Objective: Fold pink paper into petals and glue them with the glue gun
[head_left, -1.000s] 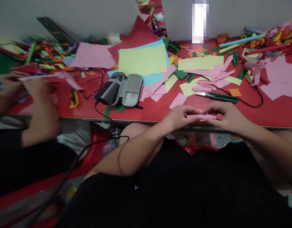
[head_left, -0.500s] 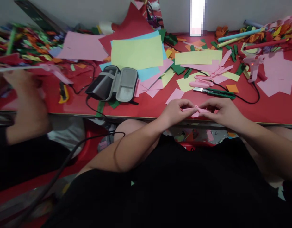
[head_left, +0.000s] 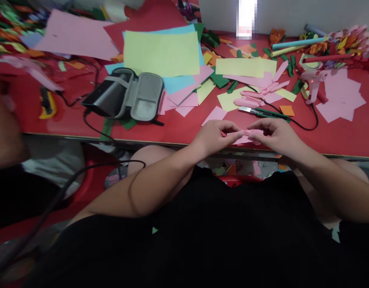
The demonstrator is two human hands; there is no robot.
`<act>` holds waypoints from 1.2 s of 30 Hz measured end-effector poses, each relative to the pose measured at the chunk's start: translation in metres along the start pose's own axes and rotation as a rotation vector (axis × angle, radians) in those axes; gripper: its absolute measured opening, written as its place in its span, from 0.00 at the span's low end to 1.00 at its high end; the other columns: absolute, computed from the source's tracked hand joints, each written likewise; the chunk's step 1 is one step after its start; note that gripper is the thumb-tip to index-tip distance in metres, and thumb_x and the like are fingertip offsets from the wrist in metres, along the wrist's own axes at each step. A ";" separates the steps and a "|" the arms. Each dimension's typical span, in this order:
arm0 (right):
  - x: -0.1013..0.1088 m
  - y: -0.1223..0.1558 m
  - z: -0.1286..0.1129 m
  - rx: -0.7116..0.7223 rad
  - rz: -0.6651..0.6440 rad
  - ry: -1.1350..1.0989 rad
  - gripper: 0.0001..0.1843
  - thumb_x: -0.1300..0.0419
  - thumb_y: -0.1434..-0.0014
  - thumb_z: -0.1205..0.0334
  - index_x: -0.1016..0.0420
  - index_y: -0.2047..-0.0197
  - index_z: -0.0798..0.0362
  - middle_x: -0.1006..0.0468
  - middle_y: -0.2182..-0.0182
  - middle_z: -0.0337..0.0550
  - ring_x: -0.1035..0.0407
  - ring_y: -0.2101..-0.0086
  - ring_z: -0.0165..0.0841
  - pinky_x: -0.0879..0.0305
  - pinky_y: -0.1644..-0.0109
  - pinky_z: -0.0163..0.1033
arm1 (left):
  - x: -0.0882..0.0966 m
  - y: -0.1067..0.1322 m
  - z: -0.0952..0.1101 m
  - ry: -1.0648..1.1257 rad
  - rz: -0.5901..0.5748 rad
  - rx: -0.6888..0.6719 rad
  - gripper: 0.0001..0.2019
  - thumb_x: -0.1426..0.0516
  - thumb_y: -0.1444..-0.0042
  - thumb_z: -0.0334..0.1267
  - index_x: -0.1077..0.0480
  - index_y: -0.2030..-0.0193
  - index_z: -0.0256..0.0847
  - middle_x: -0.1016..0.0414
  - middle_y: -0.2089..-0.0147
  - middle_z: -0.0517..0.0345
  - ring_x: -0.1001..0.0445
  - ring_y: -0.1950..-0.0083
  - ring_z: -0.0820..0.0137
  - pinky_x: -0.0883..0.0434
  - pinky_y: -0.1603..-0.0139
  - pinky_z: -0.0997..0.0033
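Note:
A small folded strip of pink paper [head_left: 252, 132] is pinched between my two hands at the front edge of the red table [head_left: 184, 130]. My left hand [head_left: 218, 136] grips its left end between thumb and fingers. Its right end is in the fingers of my right hand [head_left: 274, 134]. Just beyond my hands lies a green utility knife [head_left: 264, 113] with its blade out. Behind the knife are several folded pink paper pieces [head_left: 250, 102]. A flat pink paper square [head_left: 214, 115] rests beyond my left hand.
A pink glue gun [head_left: 312, 82] with a cord stands at the right near pink sheets [head_left: 340, 96]. An open grey case [head_left: 146, 96] sits left of centre, by stacked yellow paper [head_left: 162, 54]. Another person's arm [head_left: 6, 124] reaches in at far left, near a yellow cutter [head_left: 48, 103].
The view has shifted, so the table's things sit farther left. My fingers have moved along the pink paper, which looks flatter and more stretched out. The other person's hand has left the view.

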State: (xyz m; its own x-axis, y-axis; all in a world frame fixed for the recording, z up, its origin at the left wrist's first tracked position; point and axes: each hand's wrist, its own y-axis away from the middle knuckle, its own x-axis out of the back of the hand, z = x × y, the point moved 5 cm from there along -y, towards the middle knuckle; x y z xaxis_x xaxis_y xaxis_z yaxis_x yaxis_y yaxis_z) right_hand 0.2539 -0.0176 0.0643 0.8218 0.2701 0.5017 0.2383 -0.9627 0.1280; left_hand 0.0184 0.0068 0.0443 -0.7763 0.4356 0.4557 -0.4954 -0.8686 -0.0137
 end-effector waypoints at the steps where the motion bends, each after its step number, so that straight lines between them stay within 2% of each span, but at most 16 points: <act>1: 0.000 0.000 0.000 -0.007 -0.021 -0.009 0.21 0.18 0.36 0.38 0.05 0.52 0.46 0.08 0.59 0.49 0.20 0.63 0.42 0.26 0.60 0.50 | 0.000 0.000 0.000 -0.011 -0.002 -0.011 0.16 0.30 0.28 0.56 0.07 0.54 0.46 0.06 0.57 0.53 0.16 0.59 0.69 0.26 0.58 0.68; 4: 0.000 -0.001 0.004 -0.045 -0.095 -0.044 0.22 0.19 0.35 0.36 0.07 0.56 0.46 0.10 0.63 0.47 0.21 0.63 0.42 0.27 0.62 0.48 | 0.000 0.002 0.004 -0.047 -0.016 -0.045 0.16 0.30 0.27 0.56 0.07 0.53 0.46 0.06 0.56 0.53 0.16 0.59 0.68 0.27 0.59 0.68; 6: 0.003 -0.002 0.003 -0.023 -0.102 -0.008 0.20 0.21 0.32 0.37 0.07 0.55 0.46 0.10 0.63 0.47 0.20 0.63 0.42 0.25 0.61 0.48 | 0.001 0.002 0.005 -0.068 -0.024 -0.057 0.17 0.31 0.26 0.56 0.07 0.53 0.46 0.06 0.56 0.52 0.15 0.58 0.68 0.27 0.59 0.68; 10: 0.008 0.003 -0.010 0.204 -0.011 0.175 0.19 0.23 0.30 0.46 0.05 0.43 0.47 0.06 0.53 0.50 0.17 0.59 0.43 0.21 0.53 0.50 | 0.003 0.000 0.004 -0.075 -0.035 -0.051 0.17 0.34 0.23 0.53 0.08 0.52 0.44 0.06 0.55 0.52 0.15 0.57 0.67 0.27 0.57 0.67; 13: 0.004 0.010 -0.018 0.316 -0.008 0.306 0.16 0.28 0.25 0.48 0.04 0.43 0.47 0.05 0.54 0.50 0.17 0.59 0.43 0.23 0.53 0.49 | 0.003 -0.002 0.002 -0.046 -0.042 -0.048 0.18 0.36 0.22 0.52 0.08 0.50 0.44 0.05 0.54 0.51 0.14 0.55 0.66 0.26 0.54 0.66; 16: -0.001 0.012 -0.019 0.316 -0.030 0.367 0.16 0.34 0.20 0.50 0.04 0.47 0.47 0.06 0.59 0.48 0.17 0.61 0.42 0.27 0.55 0.47 | 0.000 -0.001 0.000 -0.034 -0.066 -0.040 0.18 0.35 0.24 0.53 0.07 0.49 0.45 0.05 0.53 0.50 0.15 0.57 0.66 0.26 0.55 0.65; 19: -0.002 0.011 -0.018 0.285 -0.022 0.337 0.18 0.36 0.19 0.52 0.03 0.50 0.49 0.06 0.62 0.47 0.18 0.64 0.40 0.30 0.56 0.46 | -0.001 0.000 -0.001 -0.055 -0.065 -0.041 0.16 0.32 0.26 0.52 0.06 0.47 0.46 0.05 0.54 0.51 0.15 0.57 0.66 0.27 0.55 0.65; 24: 0.001 0.007 -0.017 0.247 0.007 0.237 0.18 0.34 0.21 0.53 0.02 0.46 0.50 0.03 0.55 0.49 0.16 0.61 0.41 0.26 0.56 0.45 | 0.003 0.000 0.001 -0.073 -0.015 -0.055 0.17 0.34 0.24 0.52 0.06 0.50 0.46 0.04 0.53 0.51 0.11 0.54 0.62 0.25 0.53 0.64; 27: 0.001 0.005 -0.012 0.225 0.010 0.201 0.18 0.33 0.21 0.53 0.01 0.45 0.49 0.03 0.55 0.49 0.16 0.62 0.39 0.24 0.57 0.45 | 0.004 0.000 0.002 -0.061 -0.008 -0.053 0.16 0.34 0.25 0.51 0.06 0.49 0.46 0.04 0.52 0.51 0.11 0.53 0.62 0.24 0.53 0.64; 29: 0.000 0.005 -0.010 0.225 0.003 0.193 0.17 0.32 0.23 0.55 0.01 0.44 0.48 0.03 0.56 0.47 0.17 0.63 0.38 0.24 0.57 0.44 | 0.004 -0.001 0.001 -0.023 -0.035 -0.022 0.19 0.36 0.23 0.53 0.06 0.52 0.44 0.06 0.56 0.51 0.14 0.56 0.64 0.25 0.55 0.65; 32: -0.001 0.008 -0.010 0.276 -0.012 0.190 0.16 0.32 0.24 0.58 0.00 0.43 0.45 0.02 0.54 0.46 0.14 0.60 0.39 0.21 0.55 0.44 | 0.000 -0.001 0.000 0.087 -0.107 0.072 0.24 0.38 0.20 0.58 0.08 0.56 0.43 0.14 0.67 0.55 0.21 0.64 0.68 0.29 0.61 0.67; 34: -0.002 0.010 -0.013 0.337 -0.016 0.184 0.16 0.31 0.24 0.58 0.00 0.43 0.44 0.02 0.53 0.47 0.12 0.58 0.40 0.20 0.54 0.45 | -0.002 -0.001 0.000 0.140 -0.158 0.118 0.23 0.36 0.22 0.58 0.08 0.56 0.43 0.19 0.71 0.58 0.26 0.68 0.70 0.33 0.63 0.68; 36: -0.002 0.013 -0.016 0.390 -0.016 0.186 0.16 0.32 0.23 0.57 0.00 0.44 0.44 0.03 0.55 0.46 0.12 0.59 0.39 0.20 0.53 0.45 | -0.003 -0.001 0.001 0.162 -0.186 0.137 0.19 0.32 0.26 0.56 0.07 0.54 0.43 0.20 0.71 0.60 0.29 0.69 0.72 0.35 0.65 0.68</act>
State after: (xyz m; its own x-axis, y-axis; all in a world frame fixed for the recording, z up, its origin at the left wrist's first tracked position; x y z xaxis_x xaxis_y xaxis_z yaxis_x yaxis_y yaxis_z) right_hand 0.2472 -0.0310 0.0793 0.7174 0.2434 0.6527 0.4577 -0.8711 -0.1782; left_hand 0.0221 0.0057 0.0440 -0.7348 0.6126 0.2910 -0.5861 -0.7895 0.1820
